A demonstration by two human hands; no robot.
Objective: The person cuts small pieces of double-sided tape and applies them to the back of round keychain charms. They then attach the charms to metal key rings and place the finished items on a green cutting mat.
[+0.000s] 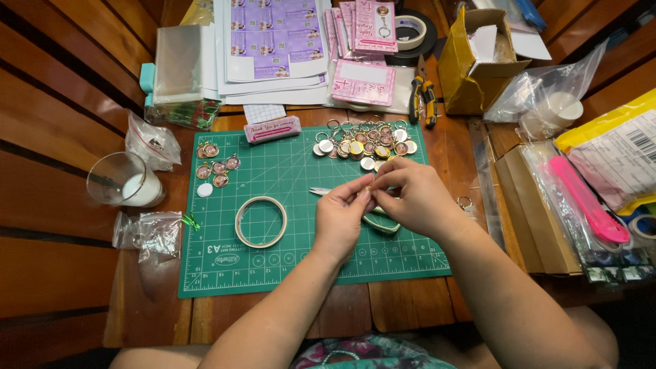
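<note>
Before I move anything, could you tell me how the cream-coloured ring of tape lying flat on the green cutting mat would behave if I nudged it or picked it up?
The cream-coloured ring of tape looks thin and hollow, so it is probably light and would likely slide on the green cutting mat. Lying flat, it should not roll; stood on edge, it probably would. It lies apart from both hands.

Mat (287, 178) centre free (tape ring (260, 221) left)

Slatted wooden table (61, 266) (warm brown), evenly lit
</note>
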